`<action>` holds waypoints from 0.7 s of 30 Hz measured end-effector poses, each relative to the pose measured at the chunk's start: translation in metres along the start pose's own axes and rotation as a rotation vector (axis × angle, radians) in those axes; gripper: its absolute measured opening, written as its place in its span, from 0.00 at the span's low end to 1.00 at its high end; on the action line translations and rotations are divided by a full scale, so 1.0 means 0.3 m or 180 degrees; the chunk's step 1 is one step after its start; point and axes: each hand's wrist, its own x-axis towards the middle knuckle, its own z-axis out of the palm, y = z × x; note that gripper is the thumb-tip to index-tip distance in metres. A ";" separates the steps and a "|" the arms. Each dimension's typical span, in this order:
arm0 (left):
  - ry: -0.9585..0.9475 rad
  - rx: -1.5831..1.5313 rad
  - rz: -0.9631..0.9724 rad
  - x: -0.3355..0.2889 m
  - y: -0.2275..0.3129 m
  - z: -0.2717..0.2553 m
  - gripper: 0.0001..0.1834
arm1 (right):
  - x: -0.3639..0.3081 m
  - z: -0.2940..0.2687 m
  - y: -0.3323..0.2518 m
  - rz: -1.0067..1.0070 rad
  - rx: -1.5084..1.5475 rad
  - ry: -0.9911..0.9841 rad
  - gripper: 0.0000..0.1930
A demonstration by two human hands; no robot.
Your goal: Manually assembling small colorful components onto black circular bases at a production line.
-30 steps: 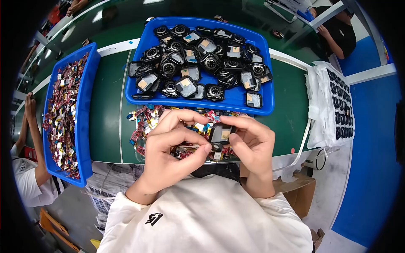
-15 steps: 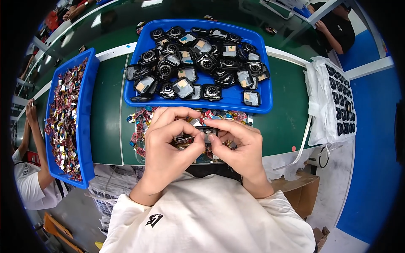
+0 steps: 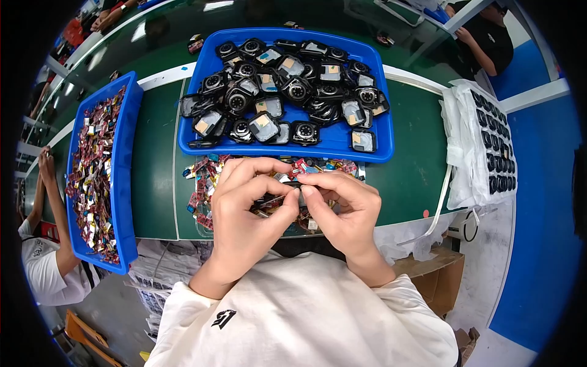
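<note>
Close together over the bench, my left hand [image 3: 244, 199] and my right hand [image 3: 345, 205] pinch a small black watch case [image 3: 294, 184] between thumbs and forefingers. It shows nearly edge-on, and the fingertips cover most of it. Under my hands lies a pile of small red, yellow and blue electronic parts [image 3: 205, 183] in a shallow clear tray, partly hidden by my fingers. Just beyond stands a blue tray [image 3: 281, 151] heaped with black watch cases [image 3: 296, 90], some with round backs up, others showing grey insides with tan pads.
At the left, a long blue bin [image 3: 126, 183] holds many small coloured parts. White wrapping with rows of black pieces [image 3: 498, 144] lies at the right edge. A cardboard box [image 3: 437, 278] stands below the bench. Other people's arms [image 3: 52, 196] show at left and far right.
The watch case has been tipped between my fingers, from showing its grey face to nearly edge-on. Both hands stay in about the same place, fingertips closer together.
</note>
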 end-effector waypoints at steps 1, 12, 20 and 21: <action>0.0090 0.0052 0.0110 -0.002 0.000 0.003 0.07 | -0.002 0.003 0.002 0.0020 0.0042 0.0139 0.10; 0.0177 -0.0334 0.0041 -0.023 0.006 -0.011 0.10 | -0.004 -0.003 -0.015 0.0422 0.0257 0.0096 0.11; 0.0014 -0.0217 0.0158 -0.012 0.025 -0.024 0.09 | -0.003 0.008 0.011 0.0303 0.0745 0.0307 0.11; 0.0097 -0.0279 0.0198 -0.015 0.019 -0.023 0.10 | 0.001 0.008 0.003 0.0413 0.0934 0.0331 0.11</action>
